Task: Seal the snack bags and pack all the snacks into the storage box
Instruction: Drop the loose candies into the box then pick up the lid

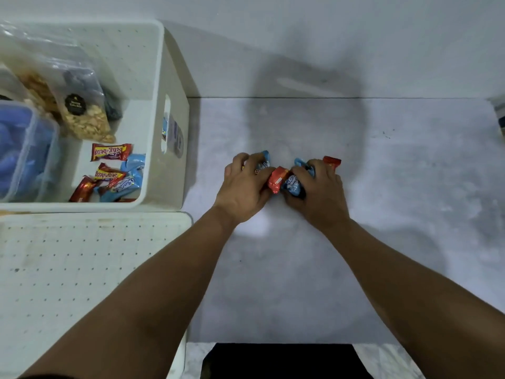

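On the grey table, my left hand (pixel 244 184) and my right hand (pixel 318 191) are closed around a small heap of wrapped snacks (pixel 284 180), red and light blue. A blue wrapper end pokes out above each hand, and a red one sticks out past my right fingers. The white storage box (pixel 158 77) stands at the far left. Inside it lie several red and blue snack bars (pixel 114 173), clear bags of nuts (pixel 82 116) and a lidded plastic container (pixel 24 149) with blue contents.
The box's white perforated lid (pixel 90 258) lies flat in front of the box, under my left forearm. A white wall rises behind the table. A small object (pixel 500 110) peeks in at the right edge.
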